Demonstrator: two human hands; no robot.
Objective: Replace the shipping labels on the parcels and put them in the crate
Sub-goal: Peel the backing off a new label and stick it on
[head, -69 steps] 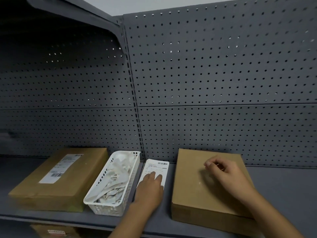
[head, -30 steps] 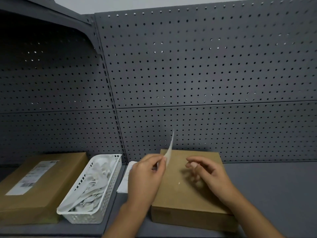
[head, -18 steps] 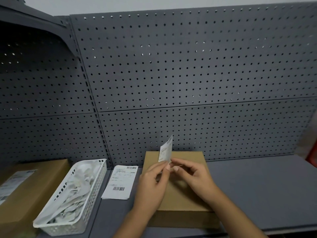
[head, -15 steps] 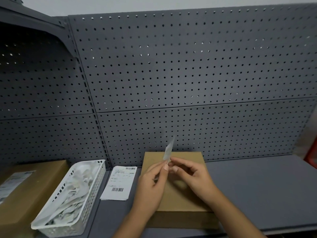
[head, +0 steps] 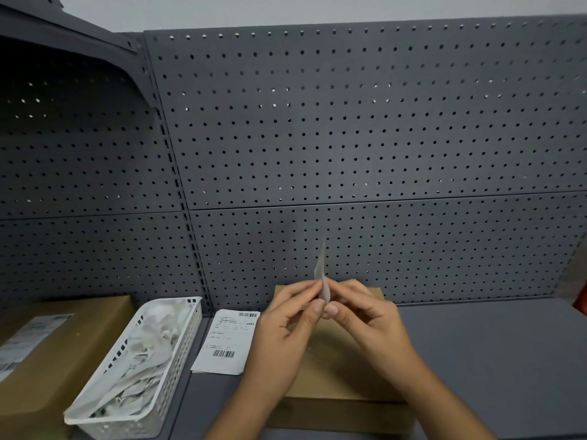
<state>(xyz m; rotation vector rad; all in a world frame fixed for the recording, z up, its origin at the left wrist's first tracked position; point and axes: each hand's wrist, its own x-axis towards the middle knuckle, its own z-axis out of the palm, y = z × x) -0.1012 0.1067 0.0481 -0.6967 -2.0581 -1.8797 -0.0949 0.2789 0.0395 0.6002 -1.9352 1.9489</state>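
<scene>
Both come together just above the cardboard parcel (head: 333,369): my left hand (head: 286,315) and right hand (head: 365,315) each pinch the lower end of a shipping label (head: 321,274), which stands edge-on above my fingertips. I judge I'm splitting it from its backing. A hasty pull could tear it or fold the sticky face onto itself. Another printed label (head: 227,341) lies flat just left of my left hand, with the white basket (head: 182,338) of scraps beyond it. No crate is in view.

label (head: 321,273) raised from stack (head: 227,341), right hand (head: 365,319) now pinching too
</scene>
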